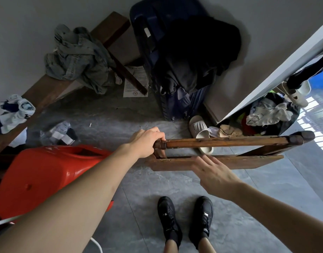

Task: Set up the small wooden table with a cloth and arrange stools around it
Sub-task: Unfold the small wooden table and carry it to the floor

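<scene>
Head view: left hand point(148, 141) grips wooden table point(221, 143) leg beside red stool point(44, 178).

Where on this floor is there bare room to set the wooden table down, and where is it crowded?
Bare floor lies between the red plastic stool, the black shoes and the wooden table, which the left hand grips and the right hand reaches toward. Another patch lies before the bench. Crowded: around the suitcase, slippers and the clothes pile.
</scene>
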{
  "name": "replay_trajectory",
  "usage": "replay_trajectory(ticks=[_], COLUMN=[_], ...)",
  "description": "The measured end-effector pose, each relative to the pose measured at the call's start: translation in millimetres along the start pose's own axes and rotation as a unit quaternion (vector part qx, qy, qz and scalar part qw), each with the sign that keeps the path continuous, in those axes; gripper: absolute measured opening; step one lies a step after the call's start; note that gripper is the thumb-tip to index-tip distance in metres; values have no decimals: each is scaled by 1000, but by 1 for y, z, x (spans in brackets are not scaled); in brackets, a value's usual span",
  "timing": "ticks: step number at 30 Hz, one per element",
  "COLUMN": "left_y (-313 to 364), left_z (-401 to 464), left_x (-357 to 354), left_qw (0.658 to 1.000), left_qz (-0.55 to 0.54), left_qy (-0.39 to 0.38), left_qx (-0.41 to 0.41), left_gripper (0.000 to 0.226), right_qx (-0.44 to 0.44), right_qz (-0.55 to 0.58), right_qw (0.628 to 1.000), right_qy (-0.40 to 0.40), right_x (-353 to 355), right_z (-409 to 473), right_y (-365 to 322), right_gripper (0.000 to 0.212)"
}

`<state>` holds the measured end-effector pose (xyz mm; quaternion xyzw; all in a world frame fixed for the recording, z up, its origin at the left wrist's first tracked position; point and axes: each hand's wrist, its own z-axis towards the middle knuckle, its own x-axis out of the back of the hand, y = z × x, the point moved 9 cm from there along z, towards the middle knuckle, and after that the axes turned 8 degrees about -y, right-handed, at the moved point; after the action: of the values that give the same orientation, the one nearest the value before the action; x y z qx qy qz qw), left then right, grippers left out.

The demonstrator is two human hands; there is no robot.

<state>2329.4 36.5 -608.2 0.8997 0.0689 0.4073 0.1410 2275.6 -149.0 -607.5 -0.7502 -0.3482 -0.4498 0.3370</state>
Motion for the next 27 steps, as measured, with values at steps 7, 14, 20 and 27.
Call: replay_trajectory(ticks=[7,14,20,27], left_y=[-6,-8,-8,-10], left_z=[8,10,9,9], left_x=[-1,-4,-10,-1], left_qw=[1000,997,995,998], left_qz=[6,21,11,6], left_qy=[19,-43,-46,-14], left_qx=[-10,-62,-86,-65], left_gripper=[55,49,49,52], right_qx=[-158,-205,-225,-182], right_qz=[78,85,100,47], right_qw=[979,949,937,946], right_qy=[-105,-222,-246,-265], right_x=[-70,-122,-134,-125], right_z=[46,72,81,79], right_y=[35,43,58,51], right_gripper=[66,61,36,32])
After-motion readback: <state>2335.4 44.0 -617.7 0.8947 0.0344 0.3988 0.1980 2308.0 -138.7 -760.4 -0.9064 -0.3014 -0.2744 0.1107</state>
